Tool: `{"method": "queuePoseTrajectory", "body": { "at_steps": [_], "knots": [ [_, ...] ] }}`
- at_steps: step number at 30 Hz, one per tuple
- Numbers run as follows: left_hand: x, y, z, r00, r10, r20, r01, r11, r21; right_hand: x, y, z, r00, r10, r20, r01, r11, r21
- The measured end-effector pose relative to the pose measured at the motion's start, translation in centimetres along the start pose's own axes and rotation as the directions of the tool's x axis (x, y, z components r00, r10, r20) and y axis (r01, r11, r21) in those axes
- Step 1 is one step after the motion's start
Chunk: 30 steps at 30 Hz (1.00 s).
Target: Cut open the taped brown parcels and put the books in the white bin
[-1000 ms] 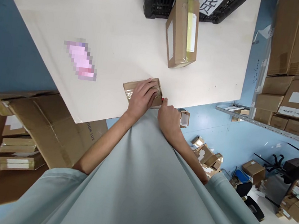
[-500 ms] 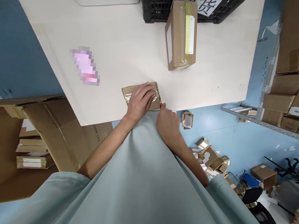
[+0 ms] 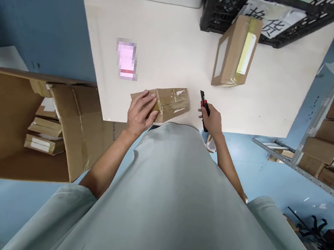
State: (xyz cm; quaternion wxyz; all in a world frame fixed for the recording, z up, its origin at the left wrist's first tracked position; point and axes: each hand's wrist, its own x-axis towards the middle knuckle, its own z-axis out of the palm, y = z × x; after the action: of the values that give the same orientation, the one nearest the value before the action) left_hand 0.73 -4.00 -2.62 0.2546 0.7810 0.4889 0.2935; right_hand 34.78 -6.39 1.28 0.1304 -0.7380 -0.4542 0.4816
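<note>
Drawn away from the carton [image 3: 174, 103], the knife [image 3: 205, 121] clenched in the right hand [image 3: 214, 122] could, on a slip leftward, nick the left hand [image 3: 139, 113] clasping the carton's end.

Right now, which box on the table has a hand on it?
The near box, under the left hand; the far box, by the black crate, is untouched.

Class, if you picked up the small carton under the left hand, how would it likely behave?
The small carton would probably feel fairly stiff, since its taped end keeps straight edges. It seems unlikely to roll, with flat faces lying on the table. The shiny tape might slip a little under the fingers. Its weight is unclear.
</note>
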Motion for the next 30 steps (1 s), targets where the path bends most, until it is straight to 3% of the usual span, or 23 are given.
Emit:
{"method": "queuePoseTrajectory", "body": {
  "at_steps": [5,8,12,16,21,23,26,28,30],
  "knots": [
    [-2.5,0.8,-2.7,0.968,-0.249,-0.028,0.25,0.968,0.026,4.1,0.9,4.6,0.998,0.025,0.059,-0.027,0.999,0.041],
    [-3.1,1.8,-3.9,0.944,-0.327,-0.046,0.325,0.945,-0.03,4.0,-0.4,6.4,0.997,-0.013,0.075,0.014,1.0,-0.012],
    [-3.1,1.8,-4.7,0.926,-0.377,-0.03,0.367,0.915,-0.17,2.4,-2.2,6.9,1.0,-0.03,0.009,0.031,0.986,-0.162],
    [-2.7,-0.3,-3.3,0.922,-0.385,0.027,0.373,0.87,-0.324,0.2,-2.8,6.0,0.995,-0.021,-0.094,-0.004,0.964,-0.267],
    [-1.9,-3.4,0.4,0.922,-0.371,0.112,0.38,0.808,-0.45,-1.8,-3.2,4.6,0.988,-0.038,-0.147,-0.019,0.927,-0.374],
    [-1.5,-4.2,1.6,0.924,-0.358,0.135,0.377,0.793,-0.478,-2.6,-4.2,4.3,0.987,-0.034,-0.156,-0.042,0.886,-0.462],
    [-1.1,-5.0,2.5,0.927,-0.331,0.175,0.373,0.776,-0.509,-3.8,-7.0,4.4,0.98,-0.047,-0.194,-0.093,0.756,-0.648],
    [-0.9,-5.4,2.6,0.929,-0.32,0.184,0.368,0.767,-0.526,-4.4,-9.3,4.8,0.99,-0.075,-0.123,-0.044,0.654,-0.755],
    [-0.8,-5.8,2.7,0.931,-0.312,0.189,0.364,0.761,-0.536,-4.7,-11.5,5.5,0.995,-0.09,0.034,0.079,0.566,-0.82]
  ]
}}
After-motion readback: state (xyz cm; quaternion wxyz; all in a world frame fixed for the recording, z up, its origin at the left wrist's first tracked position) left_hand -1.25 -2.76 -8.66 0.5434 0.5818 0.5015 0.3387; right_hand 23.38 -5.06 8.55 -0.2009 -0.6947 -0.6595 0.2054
